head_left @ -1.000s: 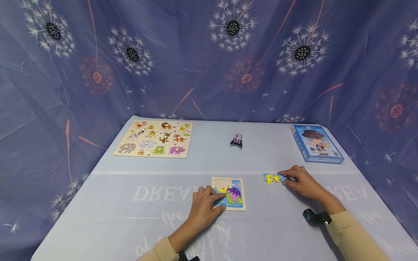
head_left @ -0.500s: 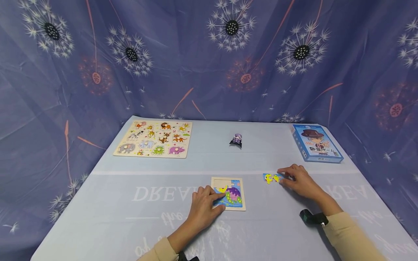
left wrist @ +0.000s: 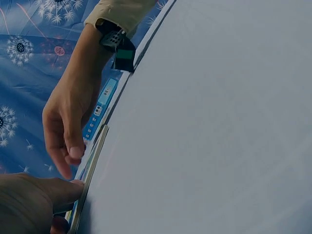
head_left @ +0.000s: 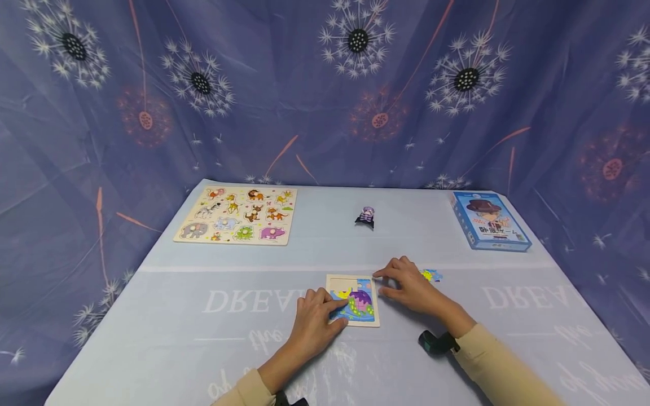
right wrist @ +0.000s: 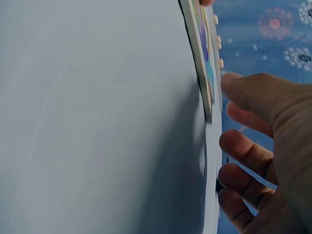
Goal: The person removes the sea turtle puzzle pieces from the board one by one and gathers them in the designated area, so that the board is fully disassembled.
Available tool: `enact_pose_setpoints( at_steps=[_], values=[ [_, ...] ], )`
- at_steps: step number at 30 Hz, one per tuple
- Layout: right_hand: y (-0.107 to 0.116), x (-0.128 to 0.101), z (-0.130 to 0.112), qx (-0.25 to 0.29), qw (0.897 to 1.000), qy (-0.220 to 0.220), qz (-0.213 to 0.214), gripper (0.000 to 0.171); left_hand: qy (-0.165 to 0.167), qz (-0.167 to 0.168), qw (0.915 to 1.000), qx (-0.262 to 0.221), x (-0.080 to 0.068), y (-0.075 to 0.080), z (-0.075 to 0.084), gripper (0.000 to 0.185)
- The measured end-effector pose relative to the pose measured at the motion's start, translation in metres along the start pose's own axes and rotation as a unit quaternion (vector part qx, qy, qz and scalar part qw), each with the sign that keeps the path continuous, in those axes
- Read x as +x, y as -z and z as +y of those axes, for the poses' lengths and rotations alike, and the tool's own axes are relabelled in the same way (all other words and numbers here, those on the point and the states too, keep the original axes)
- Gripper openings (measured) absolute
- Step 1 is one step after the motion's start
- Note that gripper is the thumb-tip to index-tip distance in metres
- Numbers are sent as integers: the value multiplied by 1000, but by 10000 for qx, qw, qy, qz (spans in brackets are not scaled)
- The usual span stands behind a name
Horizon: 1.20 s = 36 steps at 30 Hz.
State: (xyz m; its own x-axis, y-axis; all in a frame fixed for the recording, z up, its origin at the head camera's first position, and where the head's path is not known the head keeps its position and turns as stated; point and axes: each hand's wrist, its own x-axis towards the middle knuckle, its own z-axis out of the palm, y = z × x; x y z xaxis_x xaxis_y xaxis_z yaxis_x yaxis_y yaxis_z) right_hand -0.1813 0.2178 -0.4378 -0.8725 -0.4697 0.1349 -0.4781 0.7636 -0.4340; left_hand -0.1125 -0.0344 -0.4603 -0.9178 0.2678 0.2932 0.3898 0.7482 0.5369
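Note:
A small square jigsaw puzzle in a pale wooden frame (head_left: pixel 376 304) lies on the table, with a purple and green picture and a bare area at its upper left. My left hand (head_left: pixel 315 318) rests on its left side, index finger stretched over the pieces and thumb at the near edge. Beyond the frame's upper right corner is my right hand (head_left: pixel 408 285), its thumb and fingers spread apart. Nothing shows between those fingers in the right wrist view. Loose blue and yellow puzzle pieces (head_left: pixel 431 275) lie behind the right hand, partly hidden by it.
An animal peg puzzle board (head_left: pixel 236 217) lies at the back left. A small purple and black figure (head_left: pixel 365 217) is at the back middle, and a blue game box (head_left: pixel 490 221) at the back right. A dandelion-patterned curtain (head_left: pixel 284 101) hangs behind the table.
My right hand has moved left from the loose pieces to beside the framed puzzle. My left hand stays on the puzzle, and the view has shifted slightly.

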Motion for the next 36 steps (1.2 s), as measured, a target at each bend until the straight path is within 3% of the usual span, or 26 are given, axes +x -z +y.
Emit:
enact_pose_setpoints(
  at_steps=[9,16,28,36],
  values=[
    [-14,15,-7,-37,9995,215,-221,31,-63,-37,9998,166,1,1,1,36],
    [-14,16,-7,-95,9993,233,-281,31,-352,202,9991,130,4,-4,7,34],
    [-16,15,-7,-14,9993,276,-259,31,-496,157,9983,252,12,-17,15,33],
    [-12,22,-6,-101,9962,736,-452,37,-590,274,9969,436,13,-19,15,32]
  ],
)
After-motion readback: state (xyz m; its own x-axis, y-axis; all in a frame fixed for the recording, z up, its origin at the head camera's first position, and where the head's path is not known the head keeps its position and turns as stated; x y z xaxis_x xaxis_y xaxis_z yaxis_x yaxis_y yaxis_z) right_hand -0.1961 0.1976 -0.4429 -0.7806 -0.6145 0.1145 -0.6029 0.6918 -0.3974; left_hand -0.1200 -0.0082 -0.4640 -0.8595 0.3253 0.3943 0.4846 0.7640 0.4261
